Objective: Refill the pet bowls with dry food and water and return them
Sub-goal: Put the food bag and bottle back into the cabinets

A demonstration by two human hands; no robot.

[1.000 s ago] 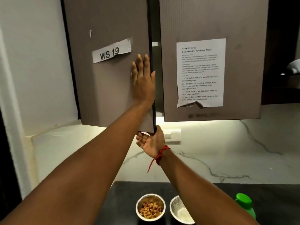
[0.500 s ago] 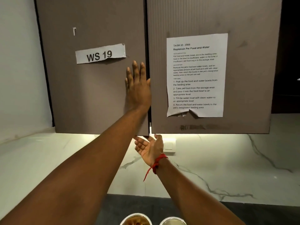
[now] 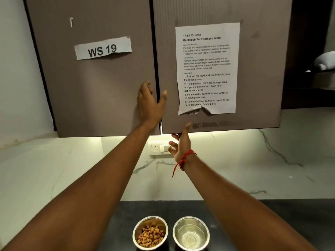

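Two steel bowls stand side by side on the dark counter at the bottom. The left bowl (image 3: 150,232) holds brown and yellow kibble. The right bowl (image 3: 191,232) holds clear water. My left hand (image 3: 150,104) rests flat against the closed left cupboard door (image 3: 94,84) at its inner edge, thumb spread across the gap between the doors. My right hand (image 3: 180,144), with a red thread at the wrist, hangs open, palm toward me, just below the bottom edge of the right cupboard door (image 3: 257,73). Neither hand holds anything.
A "WS 19" label (image 3: 103,48) is on the left door and a printed task sheet (image 3: 207,68) on the right one. A wall socket (image 3: 159,148) sits on the lit marble backsplash below. A dark open shelf (image 3: 311,69) lies to the right.
The left cupboard door has swung fully closed under my left hand. My right hand has dropped away from the door's bottom edge. The view has tipped down, bringing both bowls back in.
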